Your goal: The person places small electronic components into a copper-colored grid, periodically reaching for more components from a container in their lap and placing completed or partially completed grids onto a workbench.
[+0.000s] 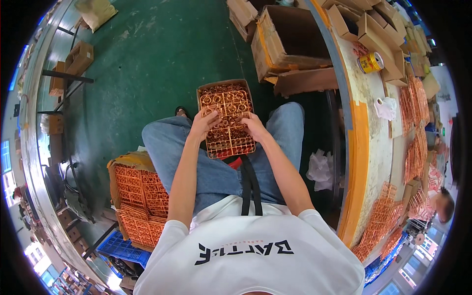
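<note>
A copper-coloured lattice frame with rows of round rings (229, 145) lies tilted over a small cardboard box (198, 92) between my knees. My left hand (202, 125) grips the frame at its left side, thumb and fingers over the rings. On the opposite side, my right hand (253, 126) holds it with the fingers bent in around the edge. More copper-coloured rings (221, 87) show in the box beyond the frame's far edge. The lower frame rim hangs above my lap. What lies under each palm is hidden.
To my left, a cardboard box of stacked copper-coloured frames (129, 183) stands on a blue crate (118, 246). A large cardboard box (268, 46) is ahead right. On the right-hand workbench (366, 98) are a yellow can (370, 63) and more frames (378, 221).
</note>
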### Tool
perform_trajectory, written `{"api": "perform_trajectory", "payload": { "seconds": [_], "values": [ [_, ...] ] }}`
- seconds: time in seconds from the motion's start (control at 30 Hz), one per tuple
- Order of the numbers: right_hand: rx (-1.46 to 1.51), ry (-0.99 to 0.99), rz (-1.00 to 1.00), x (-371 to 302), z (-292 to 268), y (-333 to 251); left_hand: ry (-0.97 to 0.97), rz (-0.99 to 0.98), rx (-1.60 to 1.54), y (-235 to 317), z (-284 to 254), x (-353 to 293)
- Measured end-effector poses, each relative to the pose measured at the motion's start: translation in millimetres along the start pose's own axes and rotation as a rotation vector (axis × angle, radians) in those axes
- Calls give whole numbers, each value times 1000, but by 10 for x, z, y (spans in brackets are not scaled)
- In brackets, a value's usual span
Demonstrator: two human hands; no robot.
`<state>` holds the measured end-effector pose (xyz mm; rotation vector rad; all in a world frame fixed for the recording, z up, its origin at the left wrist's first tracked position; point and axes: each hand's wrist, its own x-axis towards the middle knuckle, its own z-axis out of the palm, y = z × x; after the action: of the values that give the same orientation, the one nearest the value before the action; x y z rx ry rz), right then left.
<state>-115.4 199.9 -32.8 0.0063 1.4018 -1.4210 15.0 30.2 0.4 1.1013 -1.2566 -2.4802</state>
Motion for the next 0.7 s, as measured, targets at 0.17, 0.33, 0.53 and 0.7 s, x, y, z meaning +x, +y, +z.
{"api": "perform_trajectory", "payload": {
  "seconds": [0.17, 0.33, 0.53, 0.7],
  "values": [
    [38, 7, 48, -60, 49, -107, 111, -109, -95, -45, -123, 55],
    [90, -132, 4, -79, 59, -396, 36, -132, 22, -85, -189, 76],
    [-86, 8, -155, -5, 107, -314, 77, -109, 42, -62, -2, 101],
    [-369, 271, -425, 129, 61, -82, 164, 49, 336, -51, 227, 28]
  ]
}}
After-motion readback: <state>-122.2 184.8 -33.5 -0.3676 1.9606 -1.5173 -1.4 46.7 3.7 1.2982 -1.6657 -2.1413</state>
